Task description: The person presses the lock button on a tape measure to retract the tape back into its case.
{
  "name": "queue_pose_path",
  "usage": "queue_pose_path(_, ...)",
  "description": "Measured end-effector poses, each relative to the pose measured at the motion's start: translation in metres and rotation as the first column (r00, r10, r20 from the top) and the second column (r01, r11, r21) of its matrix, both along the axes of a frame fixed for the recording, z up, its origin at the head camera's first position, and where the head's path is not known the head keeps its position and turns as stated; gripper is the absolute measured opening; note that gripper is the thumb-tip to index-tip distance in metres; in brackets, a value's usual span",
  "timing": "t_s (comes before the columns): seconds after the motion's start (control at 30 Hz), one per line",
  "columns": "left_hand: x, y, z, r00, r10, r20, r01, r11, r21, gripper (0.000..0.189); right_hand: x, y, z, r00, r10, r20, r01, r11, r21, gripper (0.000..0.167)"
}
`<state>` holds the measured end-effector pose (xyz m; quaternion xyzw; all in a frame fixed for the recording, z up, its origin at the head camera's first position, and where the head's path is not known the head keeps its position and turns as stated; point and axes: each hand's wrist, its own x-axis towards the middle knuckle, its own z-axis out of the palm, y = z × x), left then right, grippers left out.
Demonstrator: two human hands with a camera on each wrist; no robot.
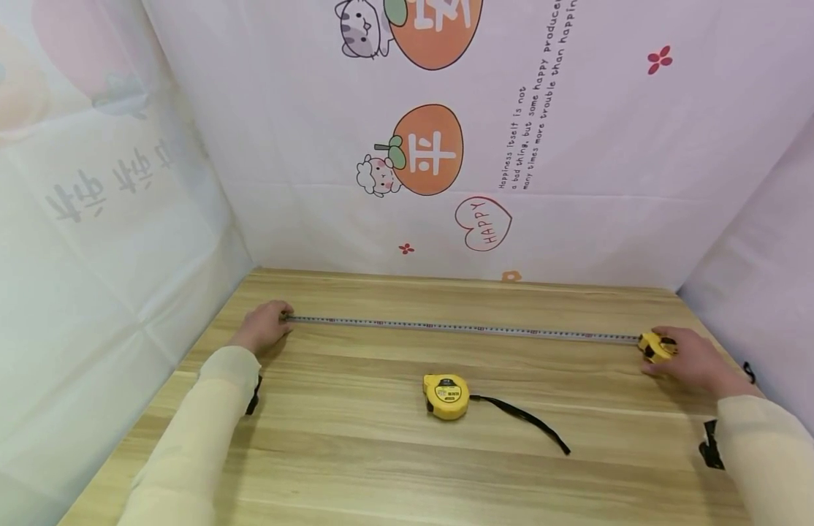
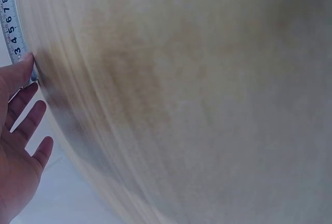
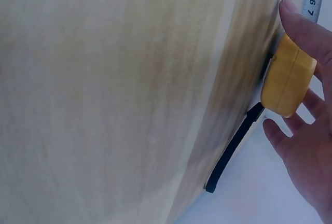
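Note:
A measuring tape blade (image 1: 446, 328) is drawn out across the back of the table, its numbers facing up. At its left end my left hand (image 1: 265, 325) pinches the tip between thumb and finger; in the left wrist view the other fingers are spread apart from the blade (image 2: 11, 29). My right hand (image 1: 693, 358) grips the yellow tape measure case (image 1: 657, 347) at the other end. Seen from the right wrist, thumb and fingers hold the yellow case (image 3: 288, 76), and a black strap (image 3: 233, 149) trails from it.
A second yellow tape measure (image 1: 446, 397) lies on the wooden table (image 1: 354, 467) nearer to me, its black strap (image 1: 525, 416) stretching right. Behind the table hangs a white printed cloth (image 1: 578, 241), with more cloth at both sides.

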<state>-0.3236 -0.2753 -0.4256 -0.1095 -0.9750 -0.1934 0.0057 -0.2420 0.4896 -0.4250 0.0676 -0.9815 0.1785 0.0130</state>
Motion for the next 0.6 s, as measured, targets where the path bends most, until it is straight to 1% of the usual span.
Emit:
queue_pose_path(0.1,-0.0011,0.0000,-0.0008,1.000,-0.005,-0.007,0.005,1.000,-0.004,0.030,-0.0008,0.0028,-0.0020,1.000,0.013,-0.002,-0.013,1.000,0.000,0.091)
queue_pose_path(0.23,-0.0015,0.0004,-0.0006,1.000,-0.011,-0.024,0.010,1.000,-0.015,0.026,-0.0009,0.0019,-0.0004,0.999,0.043,0.000,-0.043,0.999,0.001,0.086)
queue_pose_path(0.33,-0.0009,0.0005,-0.0009,1.000,-0.008,-0.024,0.007,1.000,-0.017,0.023,-0.0011,0.0005,0.0013,0.998,0.067,0.006,-0.067,0.998,0.005,0.083)
queue_pose_path(0.6,-0.0015,0.0001,-0.0017,1.000,-0.004,-0.026,0.004,1.000,-0.020,0.022,-0.0018,0.0004,0.0014,0.997,0.077,0.018,-0.077,0.997,0.011,0.080)
